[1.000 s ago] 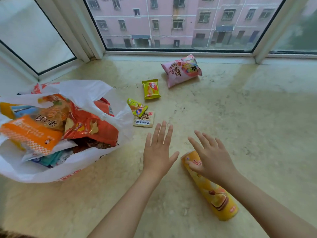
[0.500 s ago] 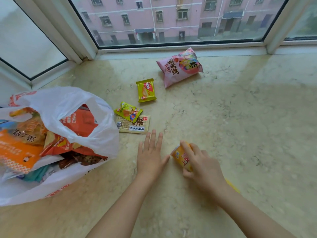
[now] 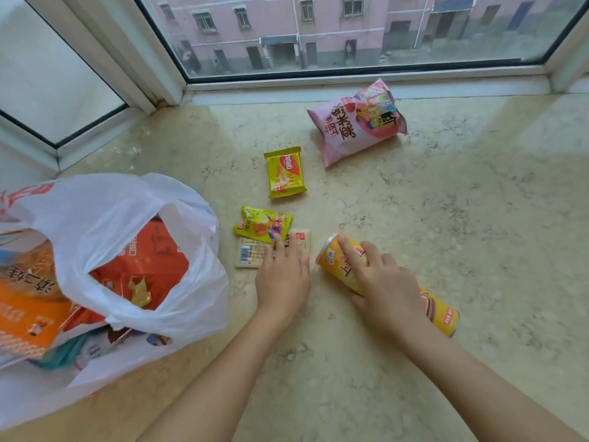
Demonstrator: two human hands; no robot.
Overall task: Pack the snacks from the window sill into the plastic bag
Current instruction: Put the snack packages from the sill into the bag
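A white plastic bag (image 3: 105, 224) lies open on the left of the marble sill, holding orange and other snack packs. My right hand (image 3: 379, 279) grips a yellow-orange chip can (image 3: 439, 314) lying on its side. My left hand (image 3: 282, 275) lies flat with straight fingers on a beige flat packet (image 3: 251, 255). A small yellow-green sachet (image 3: 259, 223) overlaps that packet's far edge. Further back lie a yellow wafer pack (image 3: 285, 172) and a pink puffed snack bag (image 3: 358, 121).
The marble window sill (image 3: 478, 218) stretches bare to the right and toward me. White window frames (image 3: 134, 59) and glass bound the far side and the left corner.
My left hand slid forward onto the beige packet. My right hand closed around the chip can and shifted it forward and left. The view moved closer to the snacks.
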